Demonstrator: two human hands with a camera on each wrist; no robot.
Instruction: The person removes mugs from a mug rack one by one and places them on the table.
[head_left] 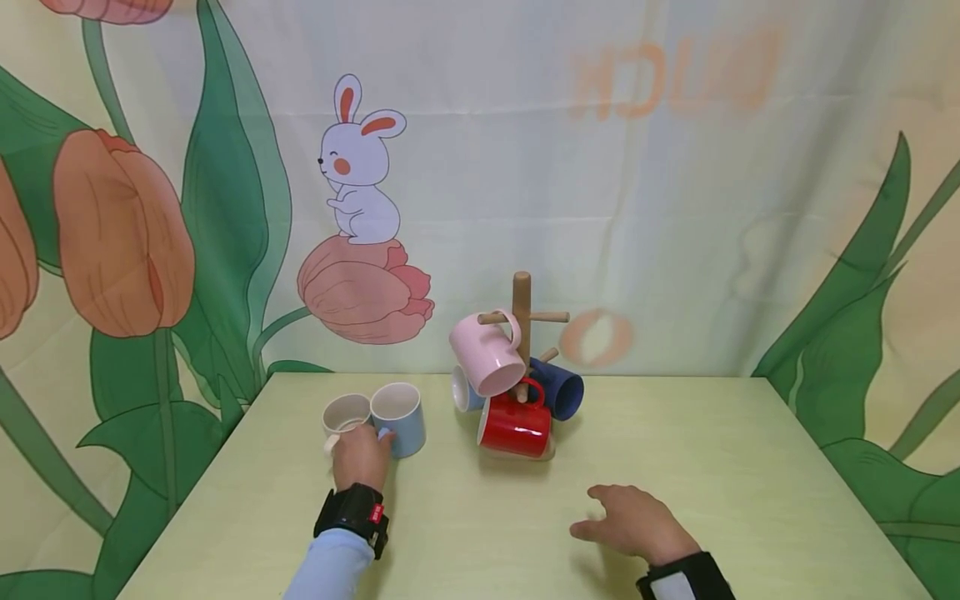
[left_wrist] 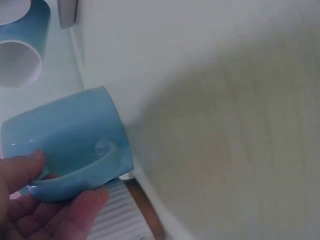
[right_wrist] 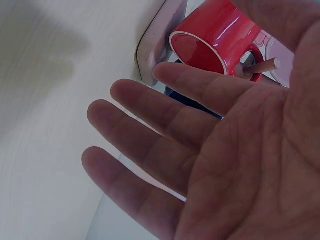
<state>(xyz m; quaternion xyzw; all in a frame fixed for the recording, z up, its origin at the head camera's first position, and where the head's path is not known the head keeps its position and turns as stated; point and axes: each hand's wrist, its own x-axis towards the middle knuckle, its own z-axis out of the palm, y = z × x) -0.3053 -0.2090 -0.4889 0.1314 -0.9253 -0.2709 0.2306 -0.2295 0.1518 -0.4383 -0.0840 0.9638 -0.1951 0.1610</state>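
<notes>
My left hand (head_left: 362,458) pinches the handle of a light blue mug (head_left: 402,423), thumb on one side and fingers on the other, as the left wrist view shows. This mug (left_wrist: 75,127) stands upright at the left of the table. Right beside it is a white mug (head_left: 345,410), partly hidden behind the hand; its ribbed side appears in the left wrist view. My right hand (head_left: 637,523) hovers over the table at the front right, fingers extended and holding nothing. Nearest to it is a red mug (head_left: 517,427) hanging on a wooden mug tree (head_left: 522,287).
Also on the mug tree hang a pink mug (head_left: 483,354), a dark blue mug (head_left: 561,390) and a pale blue mug (head_left: 465,392), mostly covered by others. Behind the pale table (head_left: 675,433) hangs a printed curtain (head_left: 480,167) with tulips and a rabbit.
</notes>
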